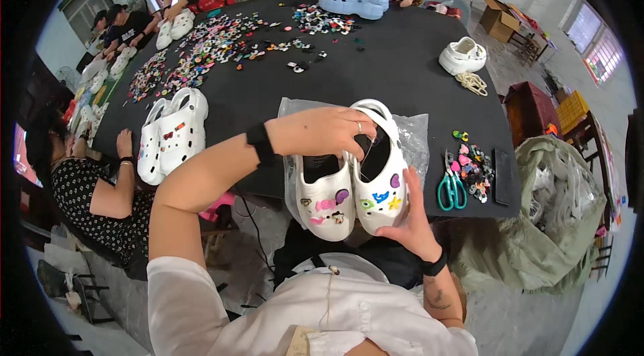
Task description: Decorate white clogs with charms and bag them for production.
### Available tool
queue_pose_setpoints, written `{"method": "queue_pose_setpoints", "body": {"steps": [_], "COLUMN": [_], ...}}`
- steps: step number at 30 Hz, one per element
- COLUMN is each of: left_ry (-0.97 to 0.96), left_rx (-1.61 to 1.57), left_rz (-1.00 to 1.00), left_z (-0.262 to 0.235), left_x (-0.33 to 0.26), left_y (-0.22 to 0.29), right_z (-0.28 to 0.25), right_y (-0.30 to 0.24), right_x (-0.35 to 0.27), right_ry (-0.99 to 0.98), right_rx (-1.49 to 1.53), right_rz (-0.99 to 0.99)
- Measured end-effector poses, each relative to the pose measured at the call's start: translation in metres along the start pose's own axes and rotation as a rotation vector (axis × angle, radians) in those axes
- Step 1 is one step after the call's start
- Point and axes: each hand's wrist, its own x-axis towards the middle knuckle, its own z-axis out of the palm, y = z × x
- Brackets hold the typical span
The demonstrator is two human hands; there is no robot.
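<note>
The pair of white clogs (352, 188) at centre frame looks like smooth moulded foam-plastic with a soft sheen, studded with glossy coloured plastic charms (379, 198). Beneath them lies a crinkled clear plastic bag (416, 134), shiny where it catches light. The table (376, 67) wears a matt black cloth. At right, the scissors (451, 185) show green plastic handles; the shirt (322, 309) at the lower edge is matt white woven cloth.

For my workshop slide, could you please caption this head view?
Both hands, left hand and right hand, hold a pair of white clogs with colourful charms over a black table.
</note>
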Motion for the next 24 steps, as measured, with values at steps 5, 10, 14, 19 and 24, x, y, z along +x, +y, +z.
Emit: {"method": "queue_pose_setpoints", "body": {"steps": [5, 10, 14, 19, 24], "left_ry": [0.107, 0.343, 0.39, 0.544, 0.785], "left_rx": [0.026, -0.102, -0.15, -0.096, -0.313], "left_rz": [-0.2, -0.73, -0.963, -1.035, -1.055], "left_z": [0.018, 0.0, 0.037, 0.092, 0.113], "left_x": [-0.006, -0.043, -0.053, -0.041, -0.057], "left_y": [-0.003, 0.049, 0.117, 0.154, 0.135], "right_z": [0.016, 0.028, 0.043, 0.057, 0.062], "right_y": [0.041, 0.043, 0.048, 0.03, 0.027], "right_x": [-0.012, -0.014, -0.01, -0.002, -0.006], "right_ry": [0.033, 0.118, 0.172, 0.193, 0.18], "right_rx": [0.532, 0.479, 0.24, 0.251, 0.158], "right_rz": [0.229, 0.207, 0.136, 0.138, 0.094]}}
